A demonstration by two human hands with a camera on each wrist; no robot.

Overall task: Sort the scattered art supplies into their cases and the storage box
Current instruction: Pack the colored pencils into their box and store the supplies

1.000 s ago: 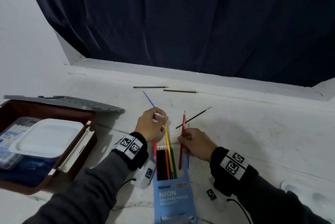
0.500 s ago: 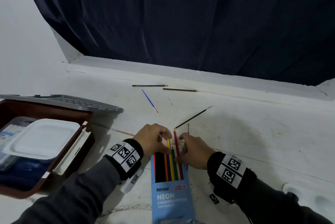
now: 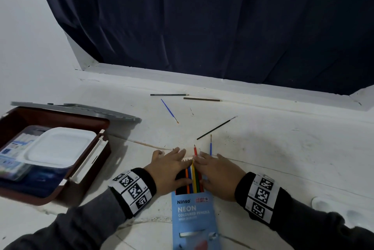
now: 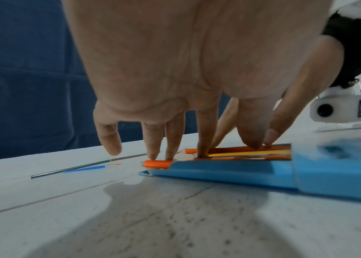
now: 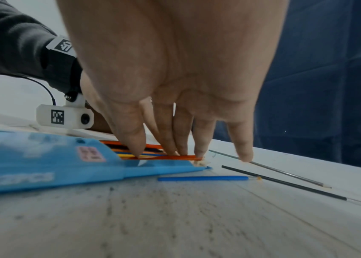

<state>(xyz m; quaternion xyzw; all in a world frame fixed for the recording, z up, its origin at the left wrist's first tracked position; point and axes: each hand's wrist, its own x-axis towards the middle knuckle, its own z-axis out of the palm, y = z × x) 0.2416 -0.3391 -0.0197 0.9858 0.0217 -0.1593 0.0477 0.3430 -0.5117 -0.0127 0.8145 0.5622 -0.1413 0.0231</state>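
A light blue pencil case (image 3: pixel 194 215) lies open on the white surface in front of me, with several coloured pencils (image 3: pixel 193 181) lying in it. My left hand (image 3: pixel 178 160) and right hand (image 3: pixel 210 166) lie flat on either side of its mouth, straight fingers pressing on the pencils. A red pencil (image 3: pixel 195 149) sticks out past the others between the hands. In the right wrist view my fingertips (image 5: pixel 198 154) press that red pencil (image 5: pixel 170 157) onto the case (image 5: pixel 64 162). The left wrist view shows my fingers on an orange pencil (image 4: pixel 157 163).
A short blue brush (image 3: pixel 210 146) lies just beyond my right hand, a black brush (image 3: pixel 216 128) past it. Farther off lie a blue brush (image 3: pixel 169 110) and two dark pencils (image 3: pixel 169 94) (image 3: pixel 202 99). The open brown storage box (image 3: pixel 89 170) holds a white palette (image 3: pixel 60 148) at left.
The yellow and red pencils held upright a second ago now lie in the case. Both hands have dropped and flattened over the case's mouth.
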